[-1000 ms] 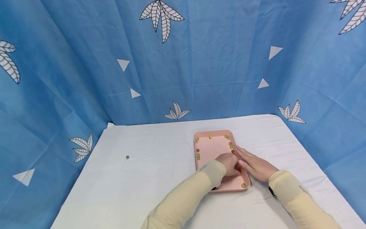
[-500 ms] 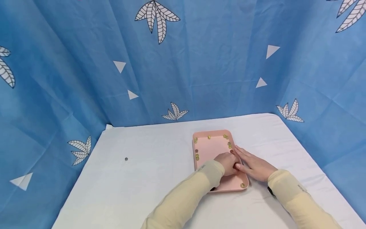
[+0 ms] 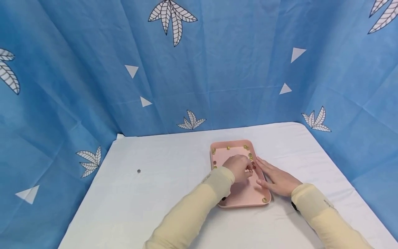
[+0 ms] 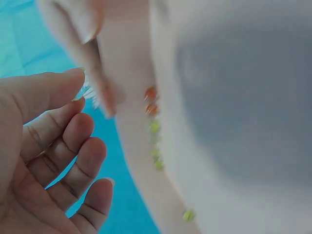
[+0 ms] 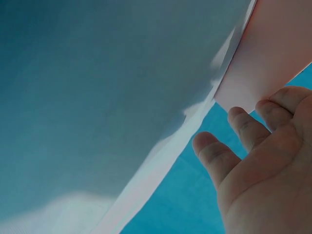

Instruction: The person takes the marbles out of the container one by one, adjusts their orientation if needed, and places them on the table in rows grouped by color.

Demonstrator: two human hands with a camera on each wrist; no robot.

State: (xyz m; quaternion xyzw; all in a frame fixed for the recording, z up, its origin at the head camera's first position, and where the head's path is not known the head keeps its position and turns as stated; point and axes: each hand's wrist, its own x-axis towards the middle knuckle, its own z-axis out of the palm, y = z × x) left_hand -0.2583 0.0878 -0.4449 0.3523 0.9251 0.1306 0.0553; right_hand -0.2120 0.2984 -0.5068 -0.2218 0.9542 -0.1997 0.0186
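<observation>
A pink tray [image 3: 245, 195] lies on the white-covered table. Small glassy marble-like pieces sit along its inner walls: two orange-red ones [image 4: 151, 93] side by side at the right wall, then several yellow-green ones [image 4: 154, 127] in the same row. My left hand [image 3: 237, 167] hovers over the tray's middle, thumb and index tips close together; no piece shows between them in the left wrist view, and the other fingers are loosely bent. My right hand [image 3: 278, 180] rests along the tray's outer right side, fingers extended and thumb at the rim.
One small dark grey round piece [image 3: 138, 171] lies apart on the white tablecloth [image 3: 124, 204] at the left. A single yellow-green piece [image 3: 264, 200] sits in the tray's near right corner. Blue patterned curtains [image 3: 236, 86] enclose the table's back and sides.
My left hand has drawn back from the tray's right wall, moving left and slightly away from me. Two orange-red pieces now show there, where one showed before. My right hand stays in place.
</observation>
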